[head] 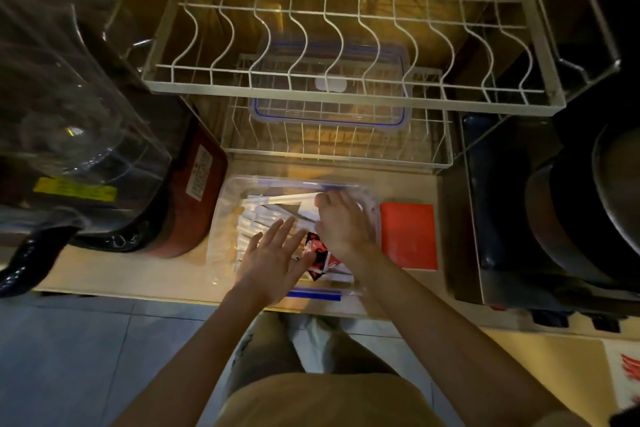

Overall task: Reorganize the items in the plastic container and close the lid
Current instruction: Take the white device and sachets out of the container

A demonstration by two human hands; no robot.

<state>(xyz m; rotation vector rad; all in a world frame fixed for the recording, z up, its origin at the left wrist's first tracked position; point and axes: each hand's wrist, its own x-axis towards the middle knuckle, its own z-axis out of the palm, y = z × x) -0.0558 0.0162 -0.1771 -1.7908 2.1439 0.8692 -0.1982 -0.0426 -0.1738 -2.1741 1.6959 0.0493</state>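
Note:
A clear plastic container [221,218] with blue clips stands open on the counter in front of me. It holds several white sachets [256,215] and a black and red packet [320,258]. My left hand [273,260] lies flat over the near part of the contents with its fingers spread. My right hand [341,218] reaches into the far right part with its fingers curled down on the white sachets. The clear lid [329,114] with a blue seal rests on the lower wire rack behind the container.
A white wire dish rack [346,87] hangs above the counter, with a lower wire shelf [332,152] beneath it. A red card [408,236] lies right of the container. A red-based appliance [194,191] and clear jug [69,97] stand left; a dark pot [588,204] stands right.

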